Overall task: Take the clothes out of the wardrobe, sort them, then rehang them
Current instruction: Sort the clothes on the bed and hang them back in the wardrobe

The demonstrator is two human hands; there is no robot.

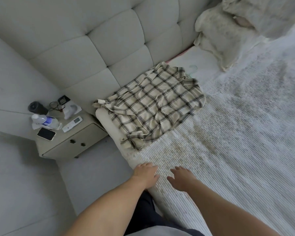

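Both hands, left hand (146, 172) and right hand (180, 178), spread empty near plaid shirt (153, 103) overhanging bed (228, 150) edge; risked sliding off.

Soft cloth nearly everywhere, with a few hard, shiny things on the side.

The plaid shirt (153, 103) is thin woven cloth, matt and creased, with small dull buttons. The bed cover (237, 150) looks ribbed and rough in fine ridges, while the headboard (95, 41) is smooth, matt, padded upholstery tufted into squares. A fluffy, shaggy blanket (228, 34) lies crumpled. On the nightstand (85, 133), matt like upholstery, the phone (46, 134) has a glossy dark face, the bottle (46, 120) is clear shiny plastic, and the remote (72, 124) is smooth white plastic.
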